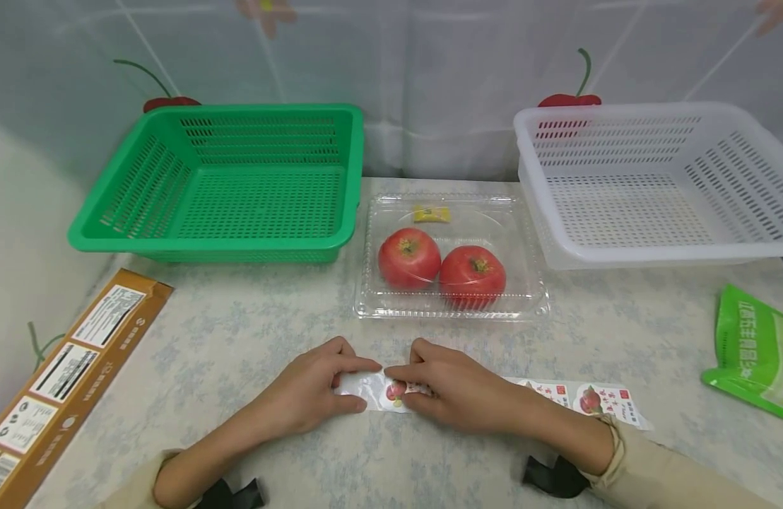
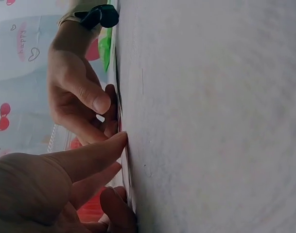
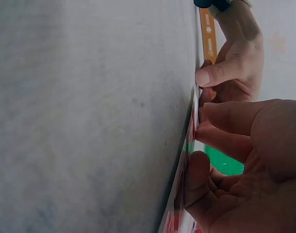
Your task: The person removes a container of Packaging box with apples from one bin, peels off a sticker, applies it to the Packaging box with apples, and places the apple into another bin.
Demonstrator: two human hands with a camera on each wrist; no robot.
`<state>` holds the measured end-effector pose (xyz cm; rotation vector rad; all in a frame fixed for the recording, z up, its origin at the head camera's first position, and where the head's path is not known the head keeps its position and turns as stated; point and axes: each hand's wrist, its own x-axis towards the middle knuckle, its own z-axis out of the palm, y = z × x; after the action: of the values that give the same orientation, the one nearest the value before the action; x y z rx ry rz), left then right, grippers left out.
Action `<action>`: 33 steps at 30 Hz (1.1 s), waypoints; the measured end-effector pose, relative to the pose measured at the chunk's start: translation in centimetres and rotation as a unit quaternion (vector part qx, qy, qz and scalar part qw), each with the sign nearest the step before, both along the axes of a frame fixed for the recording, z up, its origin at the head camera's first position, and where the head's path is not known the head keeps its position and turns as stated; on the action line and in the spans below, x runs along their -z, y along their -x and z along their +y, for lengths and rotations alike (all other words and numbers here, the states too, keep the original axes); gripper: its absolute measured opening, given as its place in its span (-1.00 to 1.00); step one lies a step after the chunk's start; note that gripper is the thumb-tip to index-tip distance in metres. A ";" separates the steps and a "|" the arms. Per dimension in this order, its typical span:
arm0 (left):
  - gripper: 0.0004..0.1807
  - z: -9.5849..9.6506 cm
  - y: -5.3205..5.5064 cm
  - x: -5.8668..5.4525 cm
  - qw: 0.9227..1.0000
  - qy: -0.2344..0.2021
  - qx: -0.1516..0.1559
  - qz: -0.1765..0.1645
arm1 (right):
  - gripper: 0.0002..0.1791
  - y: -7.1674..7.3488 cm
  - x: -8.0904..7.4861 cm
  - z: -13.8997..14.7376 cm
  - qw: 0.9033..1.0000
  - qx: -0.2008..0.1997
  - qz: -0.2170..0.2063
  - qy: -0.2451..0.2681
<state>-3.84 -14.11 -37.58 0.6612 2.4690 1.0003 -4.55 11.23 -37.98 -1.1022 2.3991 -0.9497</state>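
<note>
A strip of apple-printed stickers (image 1: pixel 374 391) lies across the table in front of me, its left part bare and shiny backing. My left hand (image 1: pixel 307 385) holds that bare end between thumb and bent fingers. Just right of it, my right hand (image 1: pixel 458 389) has thumb and forefinger at one sticker's edges, gripping the strip and covering its middle. More stickers (image 1: pixel 604 401) show beyond the right wrist. In the right wrist view the strip (image 3: pixel 174 204) runs close along the table under the fingers. The left wrist view shows the left thumb (image 2: pixel 106 150) at the strip's edge.
Behind the hands, a clear plastic box (image 1: pixel 391 304) holds two red apples (image 1: pixel 473 276) and a small yellow packet (image 1: pixel 432 213). A green basket (image 1: pixel 213 244) stands back left, a white basket (image 1: pixel 652 254) back right. An orange-brown carton (image 1: pixel 67 382) lies left, a green bag (image 1: pixel 754 353) right.
</note>
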 end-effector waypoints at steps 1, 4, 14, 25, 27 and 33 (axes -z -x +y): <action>-0.53 0.0 0.0 0.0 1.000 0.000 0.000 0.001 | -0.63 0.0 0.0 0.0 1.000 0.001 0.002 0.002; -0.53 0.0 0.0 0.0 1.000 -0.003 0.000 0.003 | -0.66 0.0 0.1 0.1 1.000 0.006 -0.002 0.008; -0.54 0.1 0.2 0.1 1.000 -0.006 -0.002 0.000 | -0.69 0.0 -0.1 0.0 0.999 0.018 -0.026 0.016; -0.54 0.1 0.2 0.1 1.000 -0.004 -0.003 0.002 | -0.70 0.1 -0.1 0.0 0.998 0.029 -0.051 0.009; -0.54 0.1 0.2 0.1 1.000 -0.004 -0.003 0.002 | -0.62 0.1 -0.2 0.0 0.998 0.031 -0.051 0.005; -0.54 0.1 0.2 0.0 1.000 -0.003 -0.005 0.002 | -0.60 0.1 -0.2 0.0 0.998 0.033 -0.045 0.004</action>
<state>-3.99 -13.98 -37.60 0.6527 2.4760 1.0123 -4.63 11.23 -37.80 -0.9672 2.3724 -1.0096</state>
